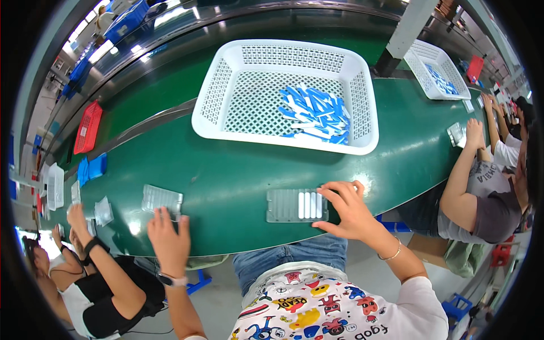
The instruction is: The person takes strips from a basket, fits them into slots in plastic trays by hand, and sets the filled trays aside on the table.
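Note:
On the green bench in front of me lies a clear, ribbed plastic tray point(286, 206). Several white sticks point(310, 205) lie side by side toward its right end. My right hand point(352, 211) spans that end, index finger at the far corner and thumb at the near one. Off to the left is a second clear plastic tray point(161, 197), with no sticks visible in it. My left hand point(169, 241) reaches to its near edge, fingers stretched out; whether the fingertips press on it is hard to see.
A big white perforated basket point(211, 107) with a heap of blue and white sticks point(320, 113) stands beyond the trays. Co-workers sit on both sides. Leftward are a blue cloth-like bundle point(92, 169) and a red basket point(88, 127). Another white basket point(416, 59) stands far right, beside a pillar.

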Action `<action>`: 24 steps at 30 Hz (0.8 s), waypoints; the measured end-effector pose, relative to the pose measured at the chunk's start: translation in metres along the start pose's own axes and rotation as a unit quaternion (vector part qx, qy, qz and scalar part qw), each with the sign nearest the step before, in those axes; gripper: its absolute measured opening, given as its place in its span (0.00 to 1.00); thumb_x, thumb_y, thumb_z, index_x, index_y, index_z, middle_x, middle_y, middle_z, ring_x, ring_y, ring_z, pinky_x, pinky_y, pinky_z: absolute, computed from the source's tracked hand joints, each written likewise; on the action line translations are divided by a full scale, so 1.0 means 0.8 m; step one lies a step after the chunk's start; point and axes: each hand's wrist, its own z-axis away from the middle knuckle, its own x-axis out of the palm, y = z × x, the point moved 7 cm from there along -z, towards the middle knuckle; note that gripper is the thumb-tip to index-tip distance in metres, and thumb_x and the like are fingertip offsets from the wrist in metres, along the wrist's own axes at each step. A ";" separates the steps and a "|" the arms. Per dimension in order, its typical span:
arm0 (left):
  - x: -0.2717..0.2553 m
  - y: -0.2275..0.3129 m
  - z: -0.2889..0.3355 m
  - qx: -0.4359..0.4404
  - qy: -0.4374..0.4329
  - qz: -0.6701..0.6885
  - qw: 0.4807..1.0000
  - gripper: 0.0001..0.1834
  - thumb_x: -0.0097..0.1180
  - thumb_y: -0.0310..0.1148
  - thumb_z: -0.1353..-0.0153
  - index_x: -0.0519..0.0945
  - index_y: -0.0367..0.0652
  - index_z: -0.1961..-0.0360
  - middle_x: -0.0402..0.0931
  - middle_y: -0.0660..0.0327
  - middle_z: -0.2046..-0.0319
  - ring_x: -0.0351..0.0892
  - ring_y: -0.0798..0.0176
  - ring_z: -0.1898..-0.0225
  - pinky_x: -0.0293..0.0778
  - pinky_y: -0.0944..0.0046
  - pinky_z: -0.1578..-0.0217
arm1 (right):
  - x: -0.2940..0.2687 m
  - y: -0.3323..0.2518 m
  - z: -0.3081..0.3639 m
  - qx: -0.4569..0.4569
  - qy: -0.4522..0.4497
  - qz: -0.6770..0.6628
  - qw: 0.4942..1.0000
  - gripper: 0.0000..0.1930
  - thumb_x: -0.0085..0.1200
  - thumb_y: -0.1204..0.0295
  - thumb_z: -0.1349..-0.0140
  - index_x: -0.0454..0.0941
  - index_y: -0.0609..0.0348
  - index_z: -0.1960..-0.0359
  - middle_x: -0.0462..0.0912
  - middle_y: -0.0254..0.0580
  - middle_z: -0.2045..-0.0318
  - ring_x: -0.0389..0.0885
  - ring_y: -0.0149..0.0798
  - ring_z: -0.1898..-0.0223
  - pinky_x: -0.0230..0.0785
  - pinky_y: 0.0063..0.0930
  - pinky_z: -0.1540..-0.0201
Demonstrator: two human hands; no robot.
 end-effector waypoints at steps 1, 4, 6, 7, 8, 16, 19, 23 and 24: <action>-0.007 0.038 0.007 0.027 0.012 -0.030 0.999 0.32 0.51 0.45 0.41 0.65 0.27 0.44 0.65 0.37 0.48 0.64 0.39 0.50 0.60 0.48 0.48 | 0.003 0.000 -0.003 -0.004 -0.003 -0.010 1.000 0.33 0.64 0.55 0.55 0.69 0.55 0.48 0.69 0.41 0.53 0.67 0.43 0.51 0.47 0.44 0.48; -0.019 0.133 0.000 0.084 -0.018 0.045 0.995 0.33 0.52 0.47 0.42 0.67 0.28 0.45 0.65 0.45 0.57 0.63 0.42 0.54 0.61 0.49 0.52 | 0.000 0.009 -0.015 -0.015 -0.006 -0.023 1.000 0.34 0.63 0.55 0.55 0.68 0.55 0.47 0.69 0.40 0.53 0.67 0.41 0.51 0.46 0.44 0.48; -0.019 0.147 -0.007 0.116 -0.018 0.065 0.991 0.32 0.52 0.48 0.42 0.69 0.29 0.47 0.65 0.45 0.58 0.64 0.43 0.56 0.61 0.50 0.53 | -0.006 0.003 -0.027 -0.039 -0.023 -0.007 0.999 0.33 0.63 0.55 0.54 0.69 0.55 0.47 0.70 0.40 0.54 0.69 0.40 0.55 0.51 0.41 0.51; -0.020 0.156 -0.012 0.146 -0.017 0.089 0.985 0.32 0.52 0.49 0.43 0.71 0.30 0.49 0.66 0.45 0.59 0.65 0.45 0.58 0.62 0.51 0.55 | -0.011 0.005 -0.030 -0.037 -0.022 -0.008 0.999 0.33 0.63 0.55 0.54 0.69 0.55 0.47 0.70 0.40 0.54 0.69 0.40 0.55 0.51 0.41 0.51; -0.025 0.151 -0.023 0.132 -0.057 0.209 0.967 0.23 0.55 0.42 0.43 0.75 0.31 0.54 0.71 0.49 0.62 0.68 0.49 0.61 0.65 0.54 0.58 | -0.022 0.001 -0.033 -0.072 0.013 -0.030 0.997 0.33 0.64 0.55 0.54 0.69 0.56 0.48 0.71 0.40 0.55 0.70 0.39 0.58 0.54 0.39 0.53; -0.119 0.294 -0.191 0.433 0.012 0.220 0.874 0.22 0.60 0.32 0.47 0.72 0.38 0.52 0.71 0.52 0.55 0.68 0.51 0.52 0.64 0.55 0.49 | -0.137 0.131 -0.033 0.047 0.398 -0.068 0.914 0.21 0.55 0.72 0.46 0.67 0.67 0.51 0.72 0.46 0.62 0.68 0.37 0.64 0.61 0.27 0.61; -0.047 0.361 -0.218 0.562 -0.080 0.122 0.814 0.45 0.62 0.50 0.51 0.57 0.39 0.37 0.55 0.44 0.39 0.52 0.41 0.36 0.52 0.48 0.38 | -0.112 0.151 -0.066 0.057 0.375 -0.147 0.913 0.22 0.53 0.73 0.45 0.66 0.67 0.49 0.71 0.46 0.57 0.68 0.37 0.60 0.60 0.27 0.59; 0.025 0.423 -0.223 0.576 -0.166 0.081 0.796 0.64 0.60 0.69 0.62 0.46 0.34 0.35 0.44 0.35 0.37 0.42 0.35 0.34 0.42 0.46 0.36 | -0.108 0.139 -0.074 0.007 0.308 -0.023 0.951 0.17 0.52 0.69 0.46 0.74 0.64 0.57 0.74 0.47 0.60 0.68 0.45 0.58 0.61 0.33 0.58; 0.032 0.433 -0.223 0.574 -0.173 0.056 0.798 0.65 0.60 0.68 0.62 0.47 0.33 0.35 0.44 0.36 0.36 0.42 0.35 0.34 0.43 0.46 0.36 | -0.109 0.144 -0.071 0.026 0.328 -0.040 0.944 0.15 0.52 0.67 0.48 0.76 0.63 0.60 0.75 0.46 0.64 0.66 0.47 0.60 0.59 0.34 0.57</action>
